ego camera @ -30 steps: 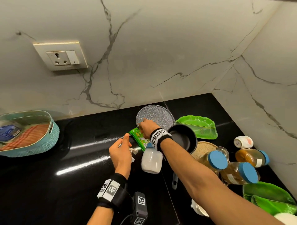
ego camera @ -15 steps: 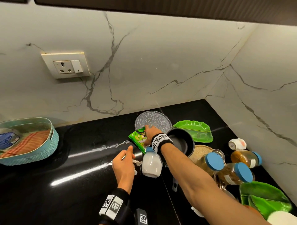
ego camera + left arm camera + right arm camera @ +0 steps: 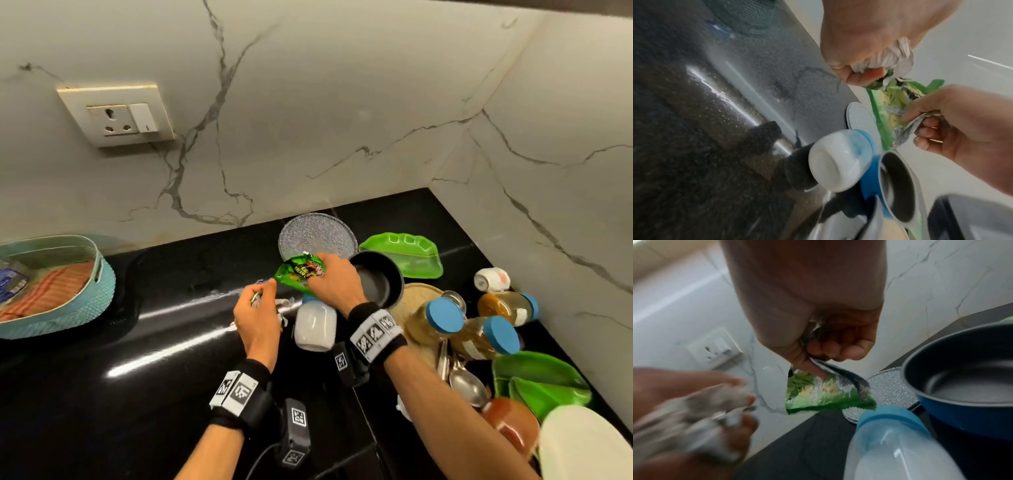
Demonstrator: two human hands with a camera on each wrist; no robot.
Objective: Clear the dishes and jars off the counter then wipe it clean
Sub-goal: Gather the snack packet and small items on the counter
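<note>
Above black counter, beside white jar and dark pan: right hand pinching green packet, left hand clutching crumpled wrappers.

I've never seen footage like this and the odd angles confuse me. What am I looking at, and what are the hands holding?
No machine here: a person wears three cameras, one on the head and one on each wrist. The head view looks down at a black counter crowded with green plates, blue-lidded jars, a dark pan and a white bottle. The right hand pinches a green snack wrapper. The left hand grips crumpled white scraps, seen best in the wrist views.
</note>
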